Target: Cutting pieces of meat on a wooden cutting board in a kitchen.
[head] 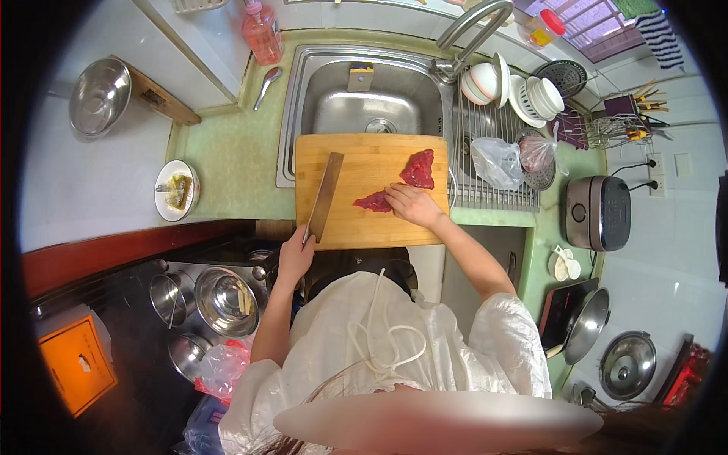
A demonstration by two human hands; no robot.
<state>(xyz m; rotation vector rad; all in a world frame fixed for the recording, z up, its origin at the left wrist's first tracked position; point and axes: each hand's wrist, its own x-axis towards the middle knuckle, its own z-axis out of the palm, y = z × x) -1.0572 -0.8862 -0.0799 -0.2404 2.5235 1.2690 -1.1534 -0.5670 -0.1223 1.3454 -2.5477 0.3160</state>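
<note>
My left hand point(296, 256) grips the handle of a cleaver point(326, 199). The blade lies over the left part of a wooden cutting board point(364, 162) and points away from me. With its fingers laid over one end of a thin piece of raw red meat point(372, 202), my right hand point(414, 203) holds it against the board. Just beyond those fingers rests a thicker chunk of raw red meat point(420, 169). A gap of bare board separates the blade from the meat. My right fingers hide part of the thin piece.
The board bridges the near part of a steel sink point(364, 111) with a faucet point(472, 34). Right of it, a drying rack point(495, 199) carries bowls point(483, 82) and plastic bags point(496, 163). A rice cooker point(597, 213) stands farther right. Leftward are a spoon point(267, 87) and a bowl of food point(177, 190).
</note>
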